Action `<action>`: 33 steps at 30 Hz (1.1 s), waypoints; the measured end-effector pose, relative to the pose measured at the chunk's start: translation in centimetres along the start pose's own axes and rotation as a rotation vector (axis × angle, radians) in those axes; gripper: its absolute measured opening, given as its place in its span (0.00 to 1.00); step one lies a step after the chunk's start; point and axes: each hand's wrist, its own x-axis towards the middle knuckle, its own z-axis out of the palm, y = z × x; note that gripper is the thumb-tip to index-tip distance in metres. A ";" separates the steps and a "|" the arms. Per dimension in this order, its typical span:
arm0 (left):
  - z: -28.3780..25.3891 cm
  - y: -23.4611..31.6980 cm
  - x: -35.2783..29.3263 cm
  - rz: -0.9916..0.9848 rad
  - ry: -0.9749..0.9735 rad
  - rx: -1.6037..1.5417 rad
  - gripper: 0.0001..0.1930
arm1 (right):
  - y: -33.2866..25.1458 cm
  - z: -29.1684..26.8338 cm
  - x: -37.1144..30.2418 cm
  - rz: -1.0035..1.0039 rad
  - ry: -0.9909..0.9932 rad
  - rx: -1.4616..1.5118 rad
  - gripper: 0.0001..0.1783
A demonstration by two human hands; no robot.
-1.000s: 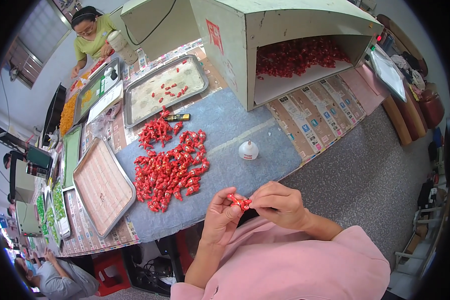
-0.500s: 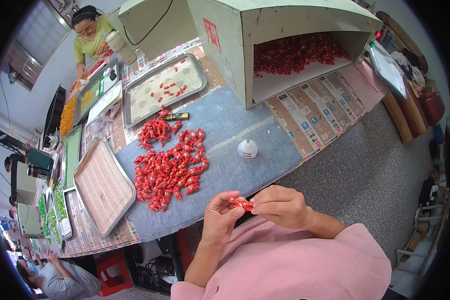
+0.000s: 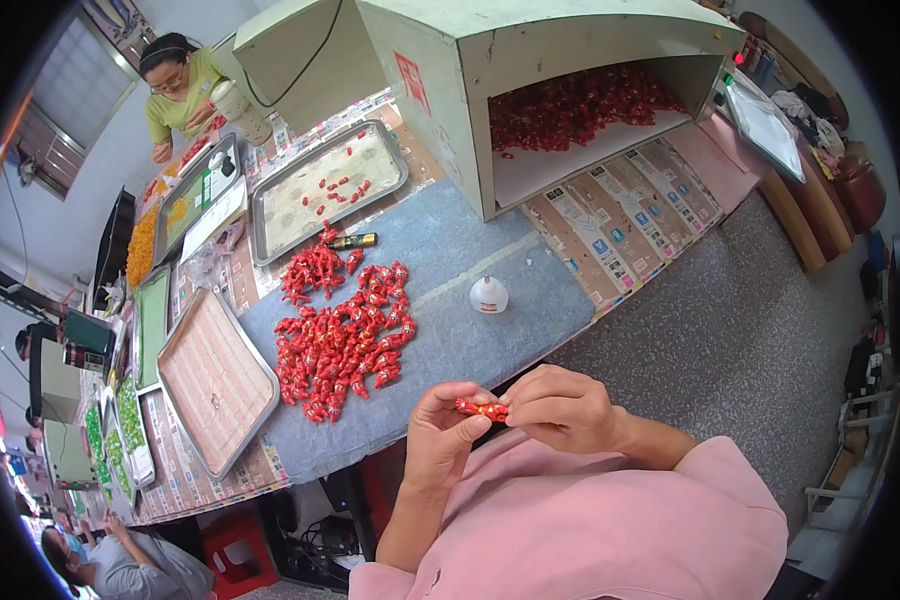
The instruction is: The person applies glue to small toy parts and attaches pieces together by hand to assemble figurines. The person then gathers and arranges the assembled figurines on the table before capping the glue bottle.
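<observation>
Near the blue mat (image 3: pixel 445 345), left hand (image 3: pixel 442 428) and right hand (image 3: pixel 568 412) are closed, pinching 1 red piece (image 3: pixel 483 409)! Looks light, stiff, perhaps slick: grip both ends.

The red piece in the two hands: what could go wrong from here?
The red piece, held by the left hand and right hand, appears just beyond the edge of the blue mat, so a slip might drop it. The white bottle stands upright on that mat, near the hands; a careless reach could tip it.
</observation>
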 end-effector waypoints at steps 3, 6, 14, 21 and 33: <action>0.3 0.3 -0.3 0.033 -0.031 -0.003 0.19 | -1.0 -0.1 0.0 0.060 0.038 0.046 0.13; 0.5 0.5 -0.7 0.067 -0.043 0.028 0.19 | -2.0 -0.4 0.5 0.157 0.055 0.059 0.12; 1.8 1.5 -1.7 0.132 -0.071 0.172 0.19 | -3.9 -0.3 0.6 0.240 0.054 0.032 0.08; 2.9 2.1 -3.0 0.190 -0.117 0.317 0.18 | -5.8 -0.1 0.1 0.271 0.110 0.089 0.06; 3.7 3.1 -3.3 0.212 -0.165 0.357 0.17 | -6.8 0.0 0.5 0.249 0.137 0.103 0.05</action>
